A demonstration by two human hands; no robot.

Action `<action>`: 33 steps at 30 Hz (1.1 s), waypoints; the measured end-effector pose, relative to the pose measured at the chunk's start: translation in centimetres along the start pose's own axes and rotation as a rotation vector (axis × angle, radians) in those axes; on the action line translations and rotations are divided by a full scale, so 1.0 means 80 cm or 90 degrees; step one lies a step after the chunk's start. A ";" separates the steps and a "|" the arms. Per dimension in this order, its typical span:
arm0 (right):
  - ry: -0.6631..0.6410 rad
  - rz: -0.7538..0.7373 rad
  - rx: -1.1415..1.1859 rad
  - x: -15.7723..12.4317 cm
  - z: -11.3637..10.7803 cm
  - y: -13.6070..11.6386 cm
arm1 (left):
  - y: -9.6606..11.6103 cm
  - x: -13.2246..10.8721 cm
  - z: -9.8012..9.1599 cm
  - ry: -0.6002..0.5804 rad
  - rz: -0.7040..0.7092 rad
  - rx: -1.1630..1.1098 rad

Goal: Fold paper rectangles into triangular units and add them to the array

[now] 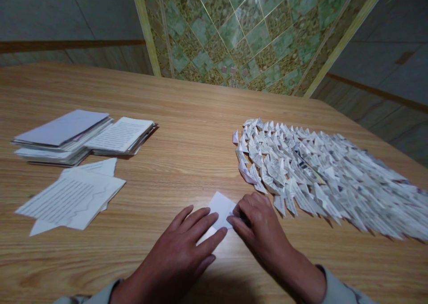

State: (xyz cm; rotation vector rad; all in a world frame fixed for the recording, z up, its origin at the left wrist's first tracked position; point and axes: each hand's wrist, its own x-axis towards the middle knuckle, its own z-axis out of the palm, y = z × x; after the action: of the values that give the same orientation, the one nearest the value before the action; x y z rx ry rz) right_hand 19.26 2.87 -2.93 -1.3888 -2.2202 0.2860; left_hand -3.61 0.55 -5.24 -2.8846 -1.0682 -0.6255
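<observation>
Pale wood-grain tabletop point(187, 152) is lying under a small folded white paper point(221, 208). My left hand point(189, 239), spread wide, is resting over its left edge, probably for steadiness; my right hand point(259, 217) is pinching its right corner. Printed white sheets point(80, 197) are lying leftward, perhaps for easy reach; their lines are appearing too small to read.

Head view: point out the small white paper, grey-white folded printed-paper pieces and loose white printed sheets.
Small white paper point(222, 209), head view: upper face.
Grey-white folded printed-paper pieces point(319, 189), head view: cluster's middle.
Loose white printed sheets point(75, 198), head view: top sheet's face.
</observation>
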 end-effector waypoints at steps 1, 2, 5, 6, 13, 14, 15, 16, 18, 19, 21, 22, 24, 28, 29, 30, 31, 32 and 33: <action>0.000 -0.003 -0.004 0.000 0.000 0.000 | 0.000 -0.001 0.001 0.004 -0.009 -0.003; -0.001 -0.003 -0.009 0.001 0.000 0.000 | 0.000 -0.002 0.002 0.008 -0.018 -0.007; -0.001 0.003 -0.025 0.002 -0.001 -0.001 | 0.001 -0.003 0.002 0.001 -0.023 -0.014; -0.001 0.006 -0.031 0.002 -0.001 -0.002 | 0.001 -0.003 0.000 -0.004 -0.020 -0.015; 0.005 -0.006 -0.070 0.004 -0.002 -0.005 | 0.005 0.000 -0.004 0.002 -0.023 -0.014; 0.005 -0.011 -0.072 0.004 -0.002 -0.004 | 0.005 0.000 -0.004 0.001 -0.022 -0.013; 0.006 -0.014 -0.074 0.004 -0.002 -0.004 | 0.005 -0.001 -0.003 0.002 -0.020 -0.011; 0.006 -0.016 -0.077 0.004 -0.002 -0.004 | 0.006 -0.002 -0.003 0.003 -0.018 -0.008; 0.007 -0.016 -0.085 0.003 -0.002 -0.003 | 0.006 -0.002 -0.004 0.000 -0.017 -0.003; 0.008 -0.015 -0.089 0.003 -0.002 -0.003 | 0.006 -0.001 -0.005 -0.004 -0.015 -0.001; 0.004 -0.013 -0.093 0.003 -0.001 -0.004 | 0.006 0.001 -0.008 -0.019 -0.002 0.008; 0.001 -0.011 -0.092 0.003 -0.001 -0.004 | 0.005 0.002 -0.010 -0.026 0.004 0.012; -0.002 -0.007 -0.087 0.003 0.000 -0.005 | 0.005 0.004 -0.012 -0.036 0.016 0.018; -0.001 0.001 -0.073 0.003 0.001 -0.004 | 0.004 0.005 -0.015 -0.024 0.018 0.016; -0.002 0.003 -0.072 0.003 0.000 -0.003 | 0.004 0.005 -0.015 -0.018 0.017 0.014; 0.000 0.005 -0.070 0.003 -0.002 -0.003 | 0.005 0.005 -0.016 -0.014 0.015 0.011; 0.003 0.006 -0.069 0.003 -0.003 -0.004 | 0.005 0.005 -0.016 -0.009 0.013 0.009; 0.012 0.003 -0.068 0.002 -0.005 -0.005 | 0.006 0.005 -0.017 -0.004 0.010 0.006; 0.026 -0.009 -0.067 0.001 -0.006 -0.007 | 0.007 0.005 -0.018 0.001 0.007 0.005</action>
State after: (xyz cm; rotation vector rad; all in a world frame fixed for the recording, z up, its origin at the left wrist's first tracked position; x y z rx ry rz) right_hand 19.02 2.65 -2.21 -1.4199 -2.2394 0.1356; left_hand -3.53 0.19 -3.73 -2.8815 -1.0517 -0.6210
